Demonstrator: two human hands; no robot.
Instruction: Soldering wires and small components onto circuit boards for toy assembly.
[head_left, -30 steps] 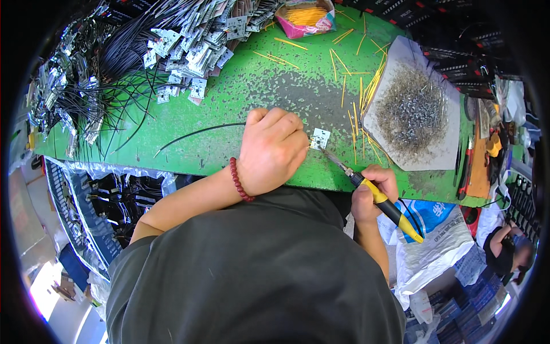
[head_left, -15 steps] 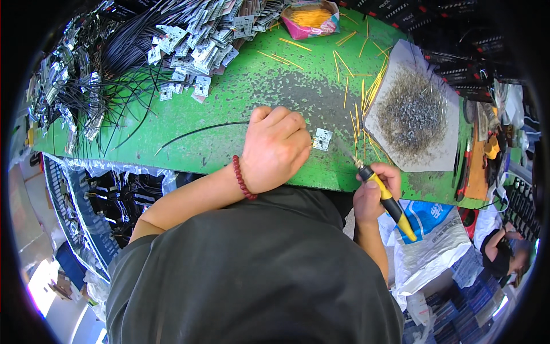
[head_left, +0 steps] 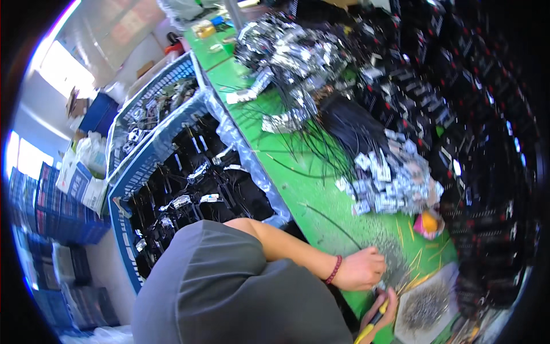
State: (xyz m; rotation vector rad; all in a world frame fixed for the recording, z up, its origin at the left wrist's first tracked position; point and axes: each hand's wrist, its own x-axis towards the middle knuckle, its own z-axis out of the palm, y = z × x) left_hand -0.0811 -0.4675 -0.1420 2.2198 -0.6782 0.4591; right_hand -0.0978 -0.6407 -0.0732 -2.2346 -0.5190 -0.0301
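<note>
My left hand [head_left: 361, 268], with a red bead bracelet [head_left: 334, 269] on its wrist, lies fingers-down on the green table [head_left: 309, 195]. It pins a small metal part [head_left: 379, 284] at its fingertips, and that part barely shows. Just below it, my right hand [head_left: 382, 312] grips a screwdriver with a yellow and black handle [head_left: 369, 329], its tip pointing up at the part. Yellow sticks [head_left: 413, 274] lie scattered beside the hands. A grey tray of small screws [head_left: 427, 307] sits to their right.
A heap of small silvery parts [head_left: 389, 183] and a bundle of black wires [head_left: 344, 129] lie farther along the table. A pink bowl [head_left: 428, 222] stands near the heap. Blue crates [head_left: 154, 155] of black and silver pieces stand to my left on the floor side.
The view has swung far to the left, so the hands now sit at the lower right. The hands themselves keep the same hold on the part and the screwdriver.
</note>
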